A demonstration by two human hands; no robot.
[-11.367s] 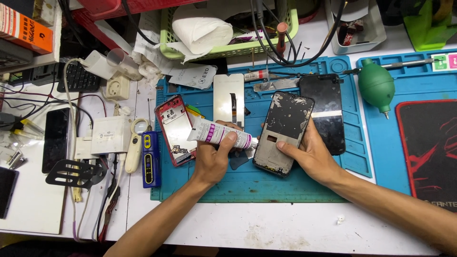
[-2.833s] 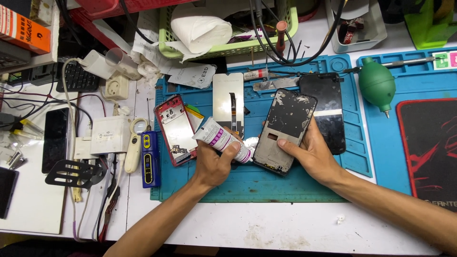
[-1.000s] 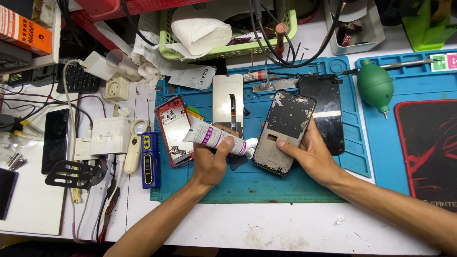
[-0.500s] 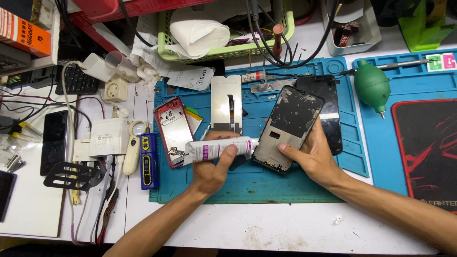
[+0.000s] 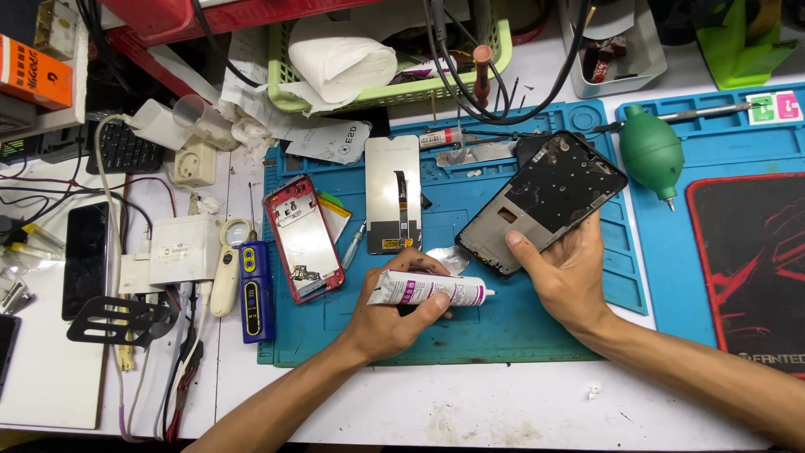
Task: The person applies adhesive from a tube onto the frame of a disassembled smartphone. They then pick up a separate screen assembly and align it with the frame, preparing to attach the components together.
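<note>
Left hand: your left hand (image 5: 390, 315) has its grip closed round a small white glue tube (image 5: 423, 289) with a purple label, fingers wrapped under the body and the thumb across the top.
Tube attitude: you hold it nearly level, nozzle pointing right toward the frame, which looks like a way to keep the tip aimed at the frame's near edge.
Right hand: your right hand (image 5: 568, 273) has its grip closed on the lower corner of the dark phone frame (image 5: 545, 199), thumb on the top face, fingers beneath.
Frame attitude: the frame sits tilted, its far end lifted off the blue work mat (image 5: 470, 335), inner side up; that seems to present the rim to the nozzle.
Tube against frame: the nozzle tip lies just beside the frame's near-left corner, apart from it, not touching.
Nearby, left: a red phone back (image 5: 303, 239) and a pale display panel (image 5: 393, 193) lie flat on the mat, well clear of both hands.
Nearby, right: a green air blower (image 5: 651, 155) rests at the mat's edge on the tabletop (image 5: 503, 411).
</note>
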